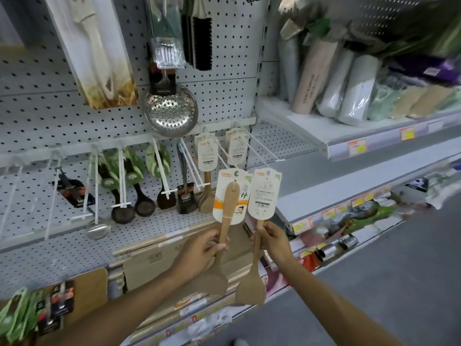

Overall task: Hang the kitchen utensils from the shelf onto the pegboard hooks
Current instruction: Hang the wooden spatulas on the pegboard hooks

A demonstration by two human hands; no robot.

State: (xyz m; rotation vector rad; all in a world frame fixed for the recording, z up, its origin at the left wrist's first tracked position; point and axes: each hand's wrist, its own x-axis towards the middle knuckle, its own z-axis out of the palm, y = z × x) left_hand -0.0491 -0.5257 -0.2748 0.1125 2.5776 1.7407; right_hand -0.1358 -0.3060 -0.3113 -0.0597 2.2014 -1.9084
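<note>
I hold two wooden spatulas upright, blades down, in front of the pegboard (pixel 37 116). My left hand (pixel 199 253) grips the handle of the left spatula (pixel 228 208), whose white and orange card tag faces me. My right hand (pixel 272 243) pinches the handle of the right spatula (pixel 252 293), whose white card tag (pixel 265 193) sits just below the tip of a long white hook (pixel 259 151). Another white hook (pixel 222 151) to its left carries tagged wooden spatulas (pixel 207 156) near the board.
Other hooks hold dark spoons (pixel 139 196), black turners (pixel 184 196), a steel ladle (pixel 98 231) and a perforated skimmer (pixel 171 111). Wooden boards (pixel 149 258) lie on the shelf below. To the right, shelves (pixel 374 143) hold wrapped rolls and packets. Grey floor lies at lower right.
</note>
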